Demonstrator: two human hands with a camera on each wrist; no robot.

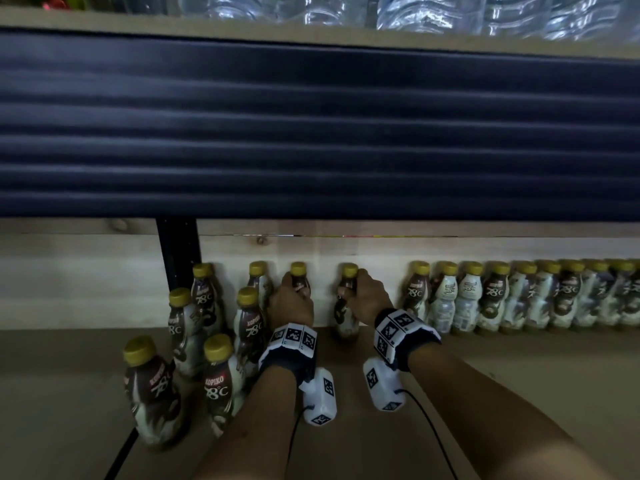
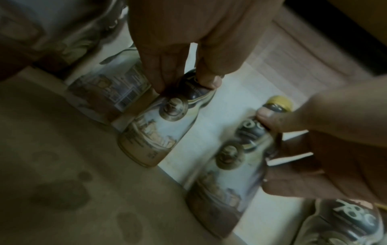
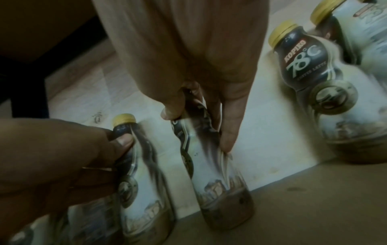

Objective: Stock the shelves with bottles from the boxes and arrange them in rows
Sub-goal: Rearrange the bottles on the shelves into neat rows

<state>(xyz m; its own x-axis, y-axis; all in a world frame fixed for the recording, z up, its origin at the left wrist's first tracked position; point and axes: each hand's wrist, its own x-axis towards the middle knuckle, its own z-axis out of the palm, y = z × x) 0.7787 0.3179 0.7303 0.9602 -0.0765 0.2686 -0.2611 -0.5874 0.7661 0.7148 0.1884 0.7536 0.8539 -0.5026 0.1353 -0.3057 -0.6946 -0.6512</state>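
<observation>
Two brown-and-white coffee bottles with gold caps stand upright at the back of the brown shelf board (image 1: 485,393), near the pale wooden back wall. My left hand (image 1: 292,299) grips the left bottle (image 1: 298,271) around its neck; in the left wrist view that hand (image 2: 184,82) pinches the neck of this bottle (image 2: 155,132). My right hand (image 1: 358,294) grips the right bottle (image 1: 344,322) at its shoulder. The right wrist view shows that hand (image 3: 199,126) wrapped round its bottle (image 3: 220,182), with the left-hand bottle (image 3: 142,182) beside it.
A long row of matching bottles (image 1: 519,299) lines the back wall to the right. Several more bottles (image 1: 214,341) stand in a loose group to the left by a black upright post (image 1: 178,251). A dark blue shelf front (image 1: 311,126) hangs overhead, with water bottles (image 1: 415,12) above it.
</observation>
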